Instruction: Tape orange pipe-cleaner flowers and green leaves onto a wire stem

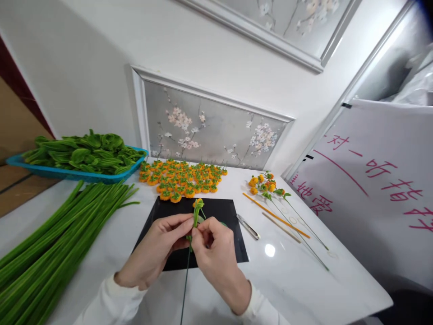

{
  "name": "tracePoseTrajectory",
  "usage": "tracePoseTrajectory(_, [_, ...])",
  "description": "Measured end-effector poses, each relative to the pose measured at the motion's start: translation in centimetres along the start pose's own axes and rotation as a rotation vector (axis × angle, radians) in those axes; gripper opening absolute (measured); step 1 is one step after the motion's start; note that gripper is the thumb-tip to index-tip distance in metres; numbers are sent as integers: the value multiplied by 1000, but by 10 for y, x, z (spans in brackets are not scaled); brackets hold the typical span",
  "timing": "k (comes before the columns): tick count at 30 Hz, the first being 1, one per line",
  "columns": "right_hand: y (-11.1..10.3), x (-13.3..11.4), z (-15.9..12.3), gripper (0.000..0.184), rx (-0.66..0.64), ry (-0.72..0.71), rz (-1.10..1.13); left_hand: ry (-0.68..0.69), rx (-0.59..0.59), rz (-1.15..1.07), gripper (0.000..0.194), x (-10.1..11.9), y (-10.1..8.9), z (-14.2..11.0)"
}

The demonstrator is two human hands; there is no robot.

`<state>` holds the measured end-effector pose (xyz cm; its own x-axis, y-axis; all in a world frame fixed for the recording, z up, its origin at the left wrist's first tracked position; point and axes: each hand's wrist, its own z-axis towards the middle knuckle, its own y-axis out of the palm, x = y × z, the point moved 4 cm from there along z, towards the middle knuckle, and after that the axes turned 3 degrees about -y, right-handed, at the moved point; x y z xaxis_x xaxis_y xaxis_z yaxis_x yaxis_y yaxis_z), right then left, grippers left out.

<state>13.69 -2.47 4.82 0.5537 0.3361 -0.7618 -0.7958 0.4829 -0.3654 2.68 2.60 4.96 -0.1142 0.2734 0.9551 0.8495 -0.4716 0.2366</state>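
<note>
Above the black mat (pixel 155 253), my left hand (pixel 165 243) pinches a fuzzy green pipe-cleaner flower stem (pixel 196 216) between thumb and fingers. At its top is a small orange and green tip (pixel 199 203). My right hand (pixel 218 253) grips the same stem from the other side, thumb and forefinger close to the left thumb. A thin dark green wire (pixel 185 289) runs down from between the hands toward the front edge. Something pale green behind the fingers is mostly hidden.
Many orange flower heads (pixel 182 178) stand behind the mat. On the left are a blue tray (pixel 77 177) of green leaves and a bundle of green pipe cleaners (pixel 57 253). To the right lie thread snips (pixel 248 227), an orange stick (pixel 274 214) and finished flower sprigs (pixel 262 183).
</note>
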Motion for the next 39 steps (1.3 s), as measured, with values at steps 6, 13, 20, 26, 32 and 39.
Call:
tracePoseTrajectory(6, [0,1,1,18,-7,18,5,-5,21,11,23,-1,0,0])
tracePoseTrajectory(13, [1,1,0,19,-6,23,20,-34,57,23,23,-4,-4,2])
tracePoseTrajectory(20, [1,1,2,20,9,42,13,-51,31,-16,21,-6,-5,3])
tracePoseTrajectory(26, [-1,0,3,14,-63,20,27,-80,50,-71,12,-8,-6,4])
tracePoseTrajectory(32, [-25,14,16,16,-86,112,220,-77,59,-115,15,-11,-5,3])
tracePoseTrajectory(39, [-19,17,40,24,-211,135,390,-42,68,-71,18,-11,0,2])
